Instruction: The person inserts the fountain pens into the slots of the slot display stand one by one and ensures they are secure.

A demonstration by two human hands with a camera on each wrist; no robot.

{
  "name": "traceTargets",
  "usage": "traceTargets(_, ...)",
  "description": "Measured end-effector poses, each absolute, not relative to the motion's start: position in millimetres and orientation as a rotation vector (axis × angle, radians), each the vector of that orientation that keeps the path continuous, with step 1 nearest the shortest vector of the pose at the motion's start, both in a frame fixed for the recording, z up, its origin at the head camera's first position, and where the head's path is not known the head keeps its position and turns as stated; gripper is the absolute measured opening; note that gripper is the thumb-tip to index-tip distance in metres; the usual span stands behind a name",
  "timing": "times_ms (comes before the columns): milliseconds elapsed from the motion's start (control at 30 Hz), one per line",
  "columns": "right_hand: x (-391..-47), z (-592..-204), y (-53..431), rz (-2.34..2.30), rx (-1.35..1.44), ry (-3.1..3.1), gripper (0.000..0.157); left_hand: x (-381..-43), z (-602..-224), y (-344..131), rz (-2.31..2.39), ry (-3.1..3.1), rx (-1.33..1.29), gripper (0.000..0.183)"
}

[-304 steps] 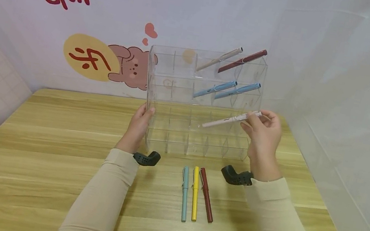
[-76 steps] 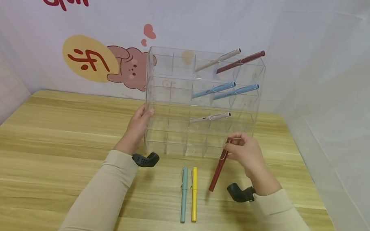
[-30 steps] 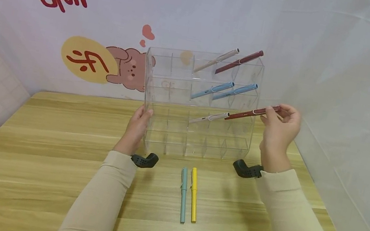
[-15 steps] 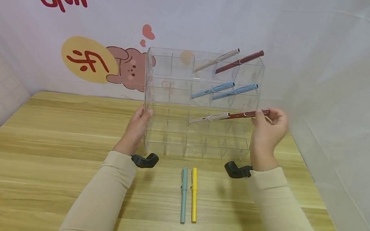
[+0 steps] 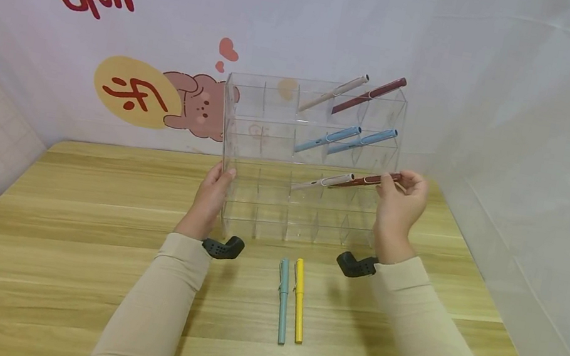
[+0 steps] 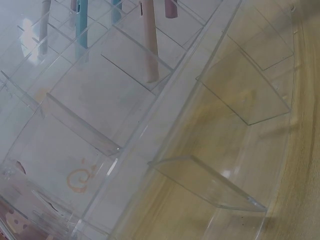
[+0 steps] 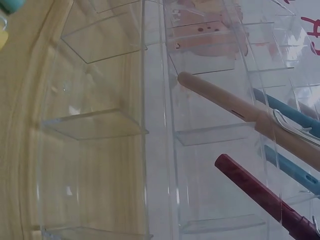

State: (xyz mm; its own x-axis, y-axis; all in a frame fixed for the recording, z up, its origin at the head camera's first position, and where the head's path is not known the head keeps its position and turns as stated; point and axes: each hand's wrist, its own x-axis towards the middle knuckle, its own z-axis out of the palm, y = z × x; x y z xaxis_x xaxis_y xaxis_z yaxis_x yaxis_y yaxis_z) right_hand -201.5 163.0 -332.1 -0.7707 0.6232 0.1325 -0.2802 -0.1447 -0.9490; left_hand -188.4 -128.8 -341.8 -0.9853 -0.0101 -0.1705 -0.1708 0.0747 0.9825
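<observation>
A clear acrylic pen rack point(image 5: 269, 220) with tiered compartments stands on the wooden table. My left hand point(image 5: 209, 200) holds its left side, thumb at the front. With thumb and fingers my right hand point(image 5: 401, 208) pinches the cap end of a dark red pen point(image 5: 367, 182), whose lower end slants into the third tier. Beside it in that tier lies a pale pinkish pen point(image 5: 324, 182). The right wrist view shows the dark red pen point(image 7: 255, 187) within a compartment, its tip apart from the pale pen point(image 7: 220, 97). Neither hand appears in the wrist views.
Two light blue pens point(image 5: 328, 139) lean in the second tier. A beige pen point(image 5: 334, 92) and another dark red pen point(image 5: 370, 96) lean in the top tier. A teal pen point(image 5: 283, 302) and a yellow pen point(image 5: 299, 301) lie on the table point(image 5: 79, 243) before the rack.
The right hand picked the dark red pen off the table, raised it to the third tier, and has slid it down and left into the rack. The left hand stays put.
</observation>
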Motion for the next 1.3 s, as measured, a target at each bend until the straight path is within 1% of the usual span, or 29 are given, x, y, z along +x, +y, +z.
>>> traceTargets(767, -201.0, -342.1, 151.7, 1.935, -0.327, -1.650, 0.020, -189.1, -341.9, -129.3, 2.042, 2.217, -0.194, 0.055)
traceTargets(1033, -202.5, -344.5, 150.7, 1.933, -0.315, -1.641, 0.019, -206.5, -369.2, -135.4, 2.072, 2.215, -0.192, 0.057)
traceTargets(1300, -203.5, -348.6, 151.3, 1.929, -0.295, -1.641, 0.019, -206.9, -372.2, -135.1, 2.060, 2.257, -0.191, 0.056)
